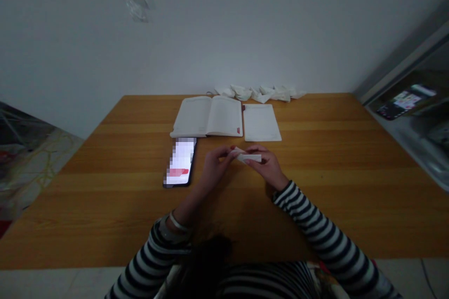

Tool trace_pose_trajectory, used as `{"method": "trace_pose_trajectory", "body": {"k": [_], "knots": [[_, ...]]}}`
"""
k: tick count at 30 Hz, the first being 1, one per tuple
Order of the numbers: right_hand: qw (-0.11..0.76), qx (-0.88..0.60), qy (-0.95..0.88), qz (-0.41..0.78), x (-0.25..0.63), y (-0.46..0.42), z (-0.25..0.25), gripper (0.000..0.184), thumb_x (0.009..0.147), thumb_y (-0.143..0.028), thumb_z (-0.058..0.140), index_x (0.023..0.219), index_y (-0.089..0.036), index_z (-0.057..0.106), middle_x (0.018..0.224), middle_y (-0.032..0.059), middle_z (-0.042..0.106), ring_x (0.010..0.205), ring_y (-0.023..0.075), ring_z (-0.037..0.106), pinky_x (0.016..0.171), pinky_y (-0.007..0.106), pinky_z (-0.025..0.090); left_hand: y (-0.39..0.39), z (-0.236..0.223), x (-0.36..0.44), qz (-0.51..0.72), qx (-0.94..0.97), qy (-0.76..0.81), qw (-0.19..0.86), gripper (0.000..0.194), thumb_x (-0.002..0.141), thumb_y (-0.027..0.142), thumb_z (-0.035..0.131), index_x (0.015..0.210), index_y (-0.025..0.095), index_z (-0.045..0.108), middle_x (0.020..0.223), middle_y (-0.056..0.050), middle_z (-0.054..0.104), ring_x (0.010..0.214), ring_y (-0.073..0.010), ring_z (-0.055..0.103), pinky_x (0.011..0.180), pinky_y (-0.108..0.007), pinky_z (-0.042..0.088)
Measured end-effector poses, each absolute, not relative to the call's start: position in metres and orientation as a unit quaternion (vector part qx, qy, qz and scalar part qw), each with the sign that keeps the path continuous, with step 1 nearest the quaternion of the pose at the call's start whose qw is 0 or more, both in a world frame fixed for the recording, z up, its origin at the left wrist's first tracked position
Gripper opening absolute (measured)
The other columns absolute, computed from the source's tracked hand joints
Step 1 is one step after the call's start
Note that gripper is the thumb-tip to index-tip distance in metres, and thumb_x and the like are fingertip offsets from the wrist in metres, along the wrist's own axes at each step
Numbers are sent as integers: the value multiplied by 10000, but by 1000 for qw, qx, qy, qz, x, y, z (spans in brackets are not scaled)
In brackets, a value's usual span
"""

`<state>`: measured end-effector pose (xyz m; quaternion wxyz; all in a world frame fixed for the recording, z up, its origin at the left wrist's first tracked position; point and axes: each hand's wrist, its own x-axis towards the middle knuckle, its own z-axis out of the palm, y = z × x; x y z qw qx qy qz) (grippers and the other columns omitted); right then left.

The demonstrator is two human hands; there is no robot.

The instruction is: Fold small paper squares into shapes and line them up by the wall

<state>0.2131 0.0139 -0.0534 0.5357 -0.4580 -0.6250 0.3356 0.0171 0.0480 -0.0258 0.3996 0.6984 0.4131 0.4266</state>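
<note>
Between my two hands is a small folded piece of white paper (250, 158), held above the wooden table (115, 149). My left hand (218, 162) pinches its left end with thumb and fingertips. On the other side, my right hand (267, 164) grips the right end, the thumb below and fingers behind it. Just beyond my hands lies a loose white sheet (262, 122). An open notebook (224, 117) rests to its left with blank-looking pages. Nearest to my left hand is a phone (180, 161) with a lit, partly blurred screen.
Several crumpled white papers (259, 93) line the table's back edge against the wall (224, 23). Clear plastic (135, 4) hangs on the wall at upper left. At right, a glossy panel (407, 98) beside the table shows a lit screen.
</note>
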Motion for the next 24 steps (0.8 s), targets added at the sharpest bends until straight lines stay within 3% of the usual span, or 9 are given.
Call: {"method": "trace_pose_trajectory", "body": {"k": [4,8,13,18,21,24], "knots": [[494,-470,-699,217,222,11,-49,159,922,-337,658,976,-293,801,1089,64,700,1036,245,633,917,423,491,50,-29,18,404,719,393,406,232,921,322,640,747,176,685,825,-50,735,794,-182,691,742,-304,552],[463,-476,-736,132,227,9,-48,170,932,-294,638,971,-332,798,1160,40,703,1097,265,610,980,471,430,48,-34,20,449,712,379,386,100,904,280,677,923,183,666,912,-51,701,811,-169,683,739,-313,570],[490,-501,-692,172,220,10,-50,117,899,-317,680,922,-292,791,1059,46,730,1021,254,643,955,457,471,41,-32,20,454,803,348,167,122,939,268,641,877,197,718,1133,-95,649,1036,-215,644,869,-388,547],[536,-523,-620,235,213,10,-52,89,858,-294,709,829,-238,773,958,69,738,917,240,674,869,408,526,36,-25,18,368,875,313,-4,156,973,210,572,1012,201,722,979,-75,701,900,-208,649,849,-376,512],[543,-521,-608,254,211,9,-53,68,831,-263,723,788,-228,763,920,67,745,887,241,682,848,403,529,35,-23,16,324,892,311,-49,224,979,140,518,1051,206,719,946,-69,717,897,-212,650,917,-399,470],[529,-518,-627,242,210,7,-49,82,848,-268,710,809,-241,777,951,63,754,905,245,681,884,428,509,35,-25,15,328,892,312,-21,212,976,156,533,1044,209,726,887,-56,722,857,-207,649,948,-412,447]]}}
